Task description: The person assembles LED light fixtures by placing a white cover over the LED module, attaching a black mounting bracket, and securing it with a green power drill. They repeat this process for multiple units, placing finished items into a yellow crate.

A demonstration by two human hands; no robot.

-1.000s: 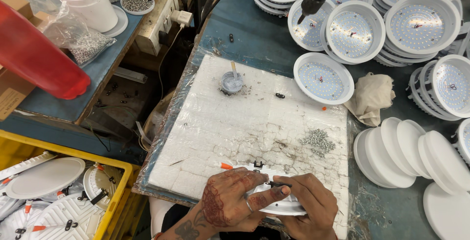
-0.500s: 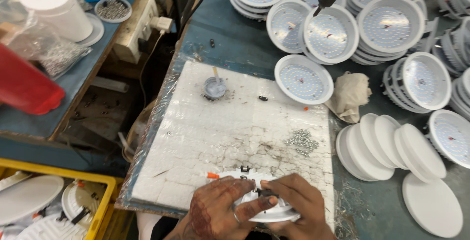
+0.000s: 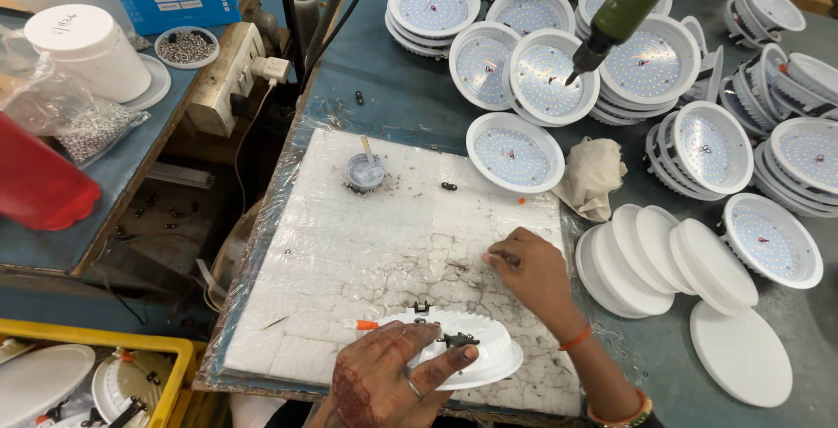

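The lamp housing [image 3: 467,354] is being held at the near edge of the foam board [image 3: 349,245], gripped around its near-left rim by the left hand [image 3: 384,380], with the thumb pressing by a black spring clip [image 3: 458,339]. 1 orange wire tip [image 3: 367,325] is poking out on the housing's left. Just beyond, up and to the right of the housing, the right hand [image 3: 528,271] is being lowered onto a scatter of small screws [image 3: 463,267]; its fingertips are being pinched together there, though whether a screw is caught cannot be told. Farther off, a paste cup [image 3: 364,171] is sitting on the board. At the far side, a green driver [image 3: 624,5] is hanging over the stacked lamps [image 3: 541,75].
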